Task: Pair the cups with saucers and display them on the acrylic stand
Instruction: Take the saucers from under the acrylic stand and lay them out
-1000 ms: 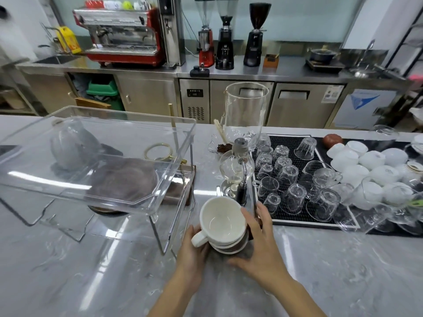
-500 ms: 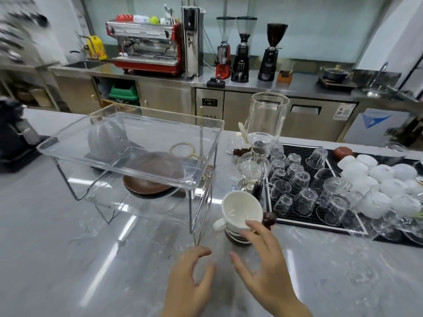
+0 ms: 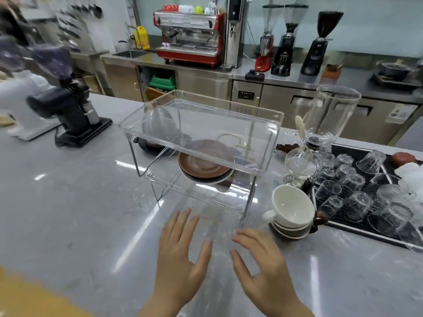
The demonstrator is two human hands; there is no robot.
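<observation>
Many upturned glasses point(image 3: 350, 193) beside stand point(image 3: 201, 143)

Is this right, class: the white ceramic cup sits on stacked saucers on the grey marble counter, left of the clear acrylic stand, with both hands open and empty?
One detail is wrong. The head view shows the white ceramic cup right of the clear acrylic stand, not left. It does sit on stacked saucers on the grey marble counter, and the left hand and right hand are open and empty.
</observation>
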